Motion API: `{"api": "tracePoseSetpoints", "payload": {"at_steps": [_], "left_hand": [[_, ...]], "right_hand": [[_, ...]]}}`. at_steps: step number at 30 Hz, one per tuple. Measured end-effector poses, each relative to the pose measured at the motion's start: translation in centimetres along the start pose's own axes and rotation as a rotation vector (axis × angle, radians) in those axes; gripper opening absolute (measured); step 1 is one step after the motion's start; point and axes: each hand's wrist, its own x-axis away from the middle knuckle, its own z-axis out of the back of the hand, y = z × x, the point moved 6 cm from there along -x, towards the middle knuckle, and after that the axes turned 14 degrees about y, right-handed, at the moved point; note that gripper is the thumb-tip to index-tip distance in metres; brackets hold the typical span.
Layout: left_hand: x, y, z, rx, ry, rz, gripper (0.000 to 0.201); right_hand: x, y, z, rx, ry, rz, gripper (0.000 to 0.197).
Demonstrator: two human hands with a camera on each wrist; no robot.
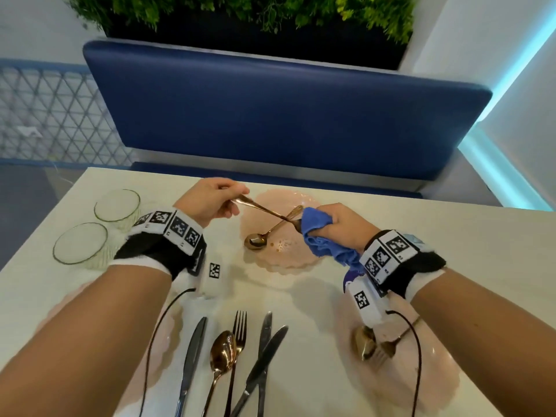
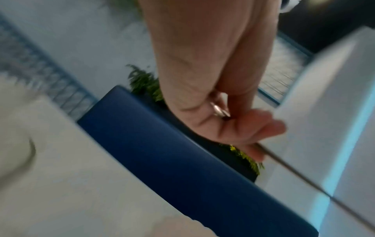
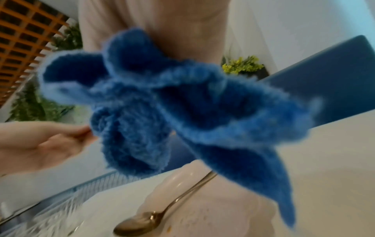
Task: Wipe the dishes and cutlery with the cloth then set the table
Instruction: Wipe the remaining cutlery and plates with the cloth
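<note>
Left hand [image 1: 210, 200]: fingers pinch the fork [image 1: 264, 210] handle, steadying it.
Right hand [image 1: 346, 224]: fingers bunch the cloth [image 1: 316, 224] round its prongs, wiping.

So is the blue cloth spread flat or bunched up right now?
Bunched. The blue cloth is crumpled in the right hand, wrapped round one end of the utensil the left hand holds; loose folds hang below.

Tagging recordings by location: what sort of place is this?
Probably a restaurant or café booth: a blue padded bench faces a pale table laid with pink plates, glasses and cutlery, with a planter behind.
</note>
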Motion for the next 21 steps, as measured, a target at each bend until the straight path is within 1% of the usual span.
{"api": "tracePoseSetpoints", "payload": {"at_steps": [2, 5, 6, 7, 8, 10, 11, 12, 14, 15, 16, 17, 18, 20, 21], "left_hand": [[1.5, 0.1, 0.6, -0.179, -0.109, -0.068, 0.02], [4.4, -0.8, 0.9, -0.347, -0.241, -0.101, 0.025], [5.5, -1.3, 0.8, -0.352, -0.265, -0.091, 0.026], [6.4, -1.8, 0.7, -0.331, -0.26, -0.082, 0.027], [7.3, -2.3, 0.6, -0.291, -0.224, -0.075, 0.028], [8.5, -3.2, 0.9, -0.215, -0.083, -0.078, 0.029], [8.9, -3.7, 1.2, -0.196, -0.008, -0.087, 0.029], [9.4, -4.1, 1.4, -0.184, 0.051, -0.1, 0.029], [10.2, -4.9, 1.2, -0.171, 0.089, -0.127, 0.029], [10.8, -5.3, 0.7, -0.177, 0.079, -0.138, 0.029], [11.5, -5.7, 0.2, -0.182, 0.06, -0.148, 0.029], [12.1, -6.0, -0.4, -0.182, 0.037, -0.154, 0.03], [12.8, -6.3, -0.9, -0.175, 0.016, -0.157, 0.03], [14.1, -6.7, -1.6, -0.165, 0.008, -0.173, 0.029], [14.6, -6.8, -1.7, -0.167, 0.025, -0.19, 0.029]], "right_hand": [[-0.2, 0.1, 1.0, -0.026, 0.071, -0.028, 0.024], [-0.3, -0.3, 2.8, -0.298, 0.248, -0.1, 0.025], [-0.4, -0.2, 3.2, -0.379, 0.349, -0.117, 0.027], [-0.6, 0.0, 3.4, -0.41, 0.466, -0.143, 0.026], [-0.6, 0.3, 3.6, -0.427, 0.578, -0.173, 0.024], [0.3, 0.9, 3.6, -0.497, 0.763, -0.247, 0.02], [0.9, 1.5, 3.2, -0.578, 0.803, -0.296, 0.02], [1.3, 1.9, 2.3, -0.698, 0.799, -0.326, 0.02], [2.1, 1.5, -0.9, -0.838, 0.667, -0.357, 0.014], [2.5, 1.2, -2.7, -0.817, 0.591, -0.377, 0.019], [2.7, 0.8, -4.2, -0.793, 0.555, -0.385, 0.033], [2.9, 0.5, -5.1, -0.768, 0.565, -0.387, 0.043], [2.9, 0.5, -5.6, -0.754, 0.615, -0.389, 0.045], [3.0, 0.6, -6.0, -0.739, 0.67, -0.469, 0.033], [3.2, 0.8, -6.4, -0.713, 0.668, -0.535, 0.033]]}}
